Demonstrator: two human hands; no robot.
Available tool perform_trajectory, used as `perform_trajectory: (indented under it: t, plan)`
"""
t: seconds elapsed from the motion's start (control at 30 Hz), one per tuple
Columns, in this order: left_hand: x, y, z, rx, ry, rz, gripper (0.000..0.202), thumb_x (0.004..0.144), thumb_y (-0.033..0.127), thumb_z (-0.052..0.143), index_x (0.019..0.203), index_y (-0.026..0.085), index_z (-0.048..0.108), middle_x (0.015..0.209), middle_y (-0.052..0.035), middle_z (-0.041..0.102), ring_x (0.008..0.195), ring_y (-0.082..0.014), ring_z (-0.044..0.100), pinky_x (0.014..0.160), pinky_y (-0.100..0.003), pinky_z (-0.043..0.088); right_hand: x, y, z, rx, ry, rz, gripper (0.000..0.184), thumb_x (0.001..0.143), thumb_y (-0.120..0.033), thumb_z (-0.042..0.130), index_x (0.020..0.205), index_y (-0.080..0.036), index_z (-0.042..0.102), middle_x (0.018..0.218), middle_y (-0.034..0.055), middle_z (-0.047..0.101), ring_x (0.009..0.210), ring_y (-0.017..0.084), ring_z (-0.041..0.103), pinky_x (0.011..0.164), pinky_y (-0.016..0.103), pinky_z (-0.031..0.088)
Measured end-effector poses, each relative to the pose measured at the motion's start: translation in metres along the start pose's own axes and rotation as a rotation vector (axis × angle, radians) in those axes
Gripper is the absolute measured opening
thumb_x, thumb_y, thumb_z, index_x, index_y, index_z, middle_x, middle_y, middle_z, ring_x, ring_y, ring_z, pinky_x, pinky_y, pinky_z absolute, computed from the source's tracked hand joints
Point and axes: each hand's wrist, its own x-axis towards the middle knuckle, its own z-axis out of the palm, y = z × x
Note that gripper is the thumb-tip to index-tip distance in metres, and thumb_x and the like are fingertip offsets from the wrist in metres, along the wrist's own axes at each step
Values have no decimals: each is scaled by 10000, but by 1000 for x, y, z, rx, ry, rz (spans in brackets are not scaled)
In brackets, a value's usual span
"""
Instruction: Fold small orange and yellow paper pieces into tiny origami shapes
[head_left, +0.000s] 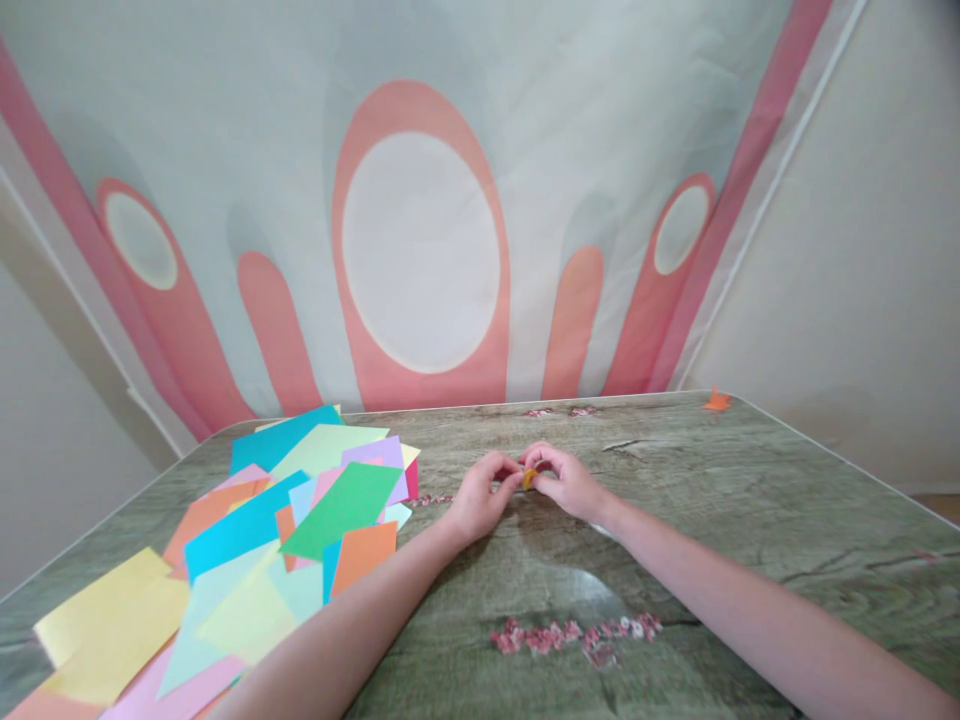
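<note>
Both hands meet near the middle of the table. My left hand point(480, 497) and my right hand point(564, 480) have their fingers curled and pinch a small folded orange-yellow paper piece point(529, 479) between the fingertips. The piece is tiny and mostly hidden by the fingers. Both forearms rest low over the grey-green tabletop point(750, 520).
A loose pile of coloured paper sheets point(247, 550) covers the table's left side. A row of small pink folded pieces point(574, 636) lies near me, with more small pink pieces point(559, 411) at the far edge. An orange scrap point(716, 402) sits at the far right corner. A pink-patterned backdrop hangs behind.
</note>
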Motion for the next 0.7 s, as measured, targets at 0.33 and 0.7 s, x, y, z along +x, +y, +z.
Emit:
perform_trajectory:
  t: [0.33,0.7]
  plan:
    - [-10,-10,2,-12,-2,-58,147,838,266,482,798,149,559,754,-16,552,708,-119,508,659,-232,413,-12,8,4,-153,4,-56,61,748,-163,542,804,-174,563,900,48,552,845,160,521,753,288,411]
    - [-10,-10,4,-181,-60,-115,222,808,356,526,840,141,570,810,-32,590,737,-122,550,676,-224,437,-16,6,9,-206,-80,8,142,820,-291,512,757,-173,559,690,3,571,650,131,507,625,250,389]
